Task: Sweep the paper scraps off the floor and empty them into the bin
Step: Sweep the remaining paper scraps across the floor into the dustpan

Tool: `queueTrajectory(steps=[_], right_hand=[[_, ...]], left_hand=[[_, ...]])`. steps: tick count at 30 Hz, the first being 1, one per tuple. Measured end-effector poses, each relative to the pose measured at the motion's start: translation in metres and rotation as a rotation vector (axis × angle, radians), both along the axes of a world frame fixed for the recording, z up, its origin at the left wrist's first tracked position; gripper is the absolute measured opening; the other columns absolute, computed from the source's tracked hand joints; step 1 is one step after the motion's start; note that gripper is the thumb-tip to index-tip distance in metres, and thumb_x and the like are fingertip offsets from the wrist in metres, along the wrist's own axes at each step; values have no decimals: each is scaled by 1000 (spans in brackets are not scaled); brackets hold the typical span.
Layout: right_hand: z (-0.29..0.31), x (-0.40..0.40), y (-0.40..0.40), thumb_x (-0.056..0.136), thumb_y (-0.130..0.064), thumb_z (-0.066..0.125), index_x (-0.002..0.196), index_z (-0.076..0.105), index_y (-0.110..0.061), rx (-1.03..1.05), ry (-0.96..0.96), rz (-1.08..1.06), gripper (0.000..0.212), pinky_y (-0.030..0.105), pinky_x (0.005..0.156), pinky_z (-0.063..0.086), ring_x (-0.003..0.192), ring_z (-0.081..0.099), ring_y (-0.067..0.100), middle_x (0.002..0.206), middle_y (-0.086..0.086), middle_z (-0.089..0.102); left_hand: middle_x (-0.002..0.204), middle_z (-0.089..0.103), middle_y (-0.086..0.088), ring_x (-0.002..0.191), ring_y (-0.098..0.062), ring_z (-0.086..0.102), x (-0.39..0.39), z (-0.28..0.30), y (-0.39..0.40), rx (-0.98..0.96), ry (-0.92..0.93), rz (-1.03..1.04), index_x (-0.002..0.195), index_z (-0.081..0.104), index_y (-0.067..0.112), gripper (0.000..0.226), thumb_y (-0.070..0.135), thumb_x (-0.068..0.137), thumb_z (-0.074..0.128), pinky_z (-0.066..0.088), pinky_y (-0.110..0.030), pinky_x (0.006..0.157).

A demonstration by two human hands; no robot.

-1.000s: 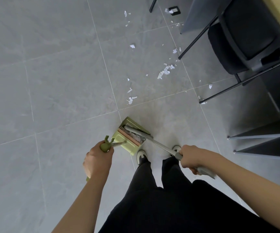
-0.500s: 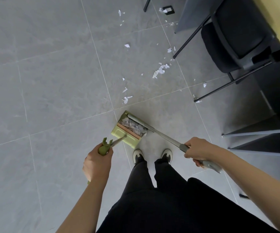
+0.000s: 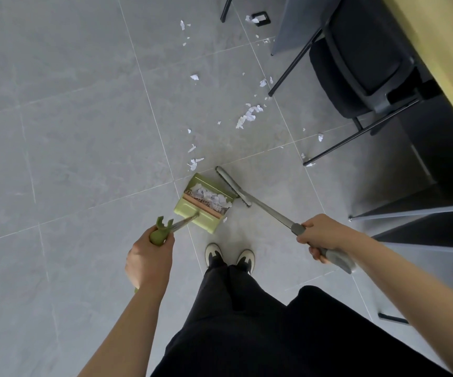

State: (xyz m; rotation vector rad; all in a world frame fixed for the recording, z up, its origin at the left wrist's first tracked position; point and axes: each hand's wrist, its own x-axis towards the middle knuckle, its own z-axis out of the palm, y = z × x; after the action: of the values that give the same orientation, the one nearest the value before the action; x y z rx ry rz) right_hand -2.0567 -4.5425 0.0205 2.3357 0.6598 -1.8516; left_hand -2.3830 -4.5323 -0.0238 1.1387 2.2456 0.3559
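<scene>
A green dustpan stands on the grey tile floor just ahead of my shoes, with white paper scraps lying inside it. My left hand grips the green top of its long handle. My right hand grips the grey handle of a broom, whose narrow head sits just to the right of the pan's mouth. More scraps lie loose on the floor: a small clump just beyond the pan and a larger clump farther off. No bin is in view.
A black chair on thin metal legs stands at the upper right beside a wooden table edge. Dark panels stand at the right. Smaller scraps trail toward the top of the floor near a small black square object.
The broom head has come out of the dustpan and swung to its right side. The pan's scraps now show uncovered. My view shifted slightly back.
</scene>
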Motion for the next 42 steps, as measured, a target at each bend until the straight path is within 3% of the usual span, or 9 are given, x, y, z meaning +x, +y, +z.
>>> queueTrajectory(steps=[3, 6, 13, 18, 22, 28, 33, 38, 42], right_hand=[[-7, 1, 4, 89, -2, 53, 91, 53, 0, -15, 8, -136, 3, 21, 40, 39, 36, 45, 16, 56, 9, 49], [-14, -6, 12, 90, 0, 51, 85, 49, -1, -50, 22, -284, 6, 19, 39, 38, 36, 43, 14, 62, 9, 47], [-23, -37, 24, 95, 1, 46, 91, 48, 0, -92, 76, -523, 6, 16, 38, 39, 38, 42, 12, 75, 11, 43], [-19, -84, 37, 96, 1, 44, 93, 48, 0, -114, 117, -582, 5, 17, 39, 40, 45, 44, 12, 70, 10, 45], [-21, -147, 60, 96, -5, 54, 98, 50, 1, -75, 172, -613, 7, 18, 36, 41, 35, 46, 11, 66, 10, 47], [-31, -228, 120, 93, 6, 50, 94, 50, 0, -44, 318, -805, 5, 19, 34, 40, 32, 45, 11, 49, 5, 44], [-43, -248, 161, 95, 1, 49, 91, 49, -4, -1, 447, -979, 7, 16, 33, 40, 34, 44, 7, 63, 4, 41], [-56, -245, 183, 96, -5, 47, 96, 45, -9, 38, 609, -1128, 4, 15, 34, 42, 37, 42, 3, 60, -1, 41], [-54, -241, 192, 95, -2, 48, 93, 47, -8, 106, 526, -1125, 7, 14, 33, 39, 35, 40, 4, 61, 2, 40]], left_hand=[[64, 60, 2, 64, -24, 56, 4, 2, 0, 6, 11, 15, 82, 62, 33, 8, 35, 87, 67, 40, -29, 58], [64, 59, -1, 64, -26, 56, 0, 4, 4, 15, -8, 53, 80, 62, 32, 7, 33, 85, 67, 40, -30, 56], [61, 56, -4, 59, -27, 53, -33, 4, 26, 3, -23, 96, 71, 60, 25, 15, 32, 83, 66, 41, -29, 54], [62, 57, -3, 61, -26, 54, -76, 4, 59, -18, -39, 67, 72, 60, 27, 15, 34, 83, 66, 42, -30, 55], [63, 59, -4, 62, -29, 56, -125, 9, 90, -35, -33, 67, 71, 60, 27, 16, 34, 83, 66, 43, -31, 56], [62, 59, -3, 62, -28, 57, -194, 16, 130, -25, -21, 47, 78, 65, 29, 9, 35, 82, 70, 42, -32, 57], [59, 57, -2, 58, -23, 53, -214, 20, 146, -27, 30, 15, 74, 64, 27, 13, 35, 83, 68, 37, -29, 53], [62, 59, -3, 60, -25, 55, -223, 21, 162, -26, 44, 0, 74, 63, 28, 14, 35, 86, 66, 37, -29, 54], [63, 60, -7, 61, -29, 56, -219, 21, 176, -20, 26, -28, 71, 62, 28, 18, 35, 87, 65, 40, -30, 55]])
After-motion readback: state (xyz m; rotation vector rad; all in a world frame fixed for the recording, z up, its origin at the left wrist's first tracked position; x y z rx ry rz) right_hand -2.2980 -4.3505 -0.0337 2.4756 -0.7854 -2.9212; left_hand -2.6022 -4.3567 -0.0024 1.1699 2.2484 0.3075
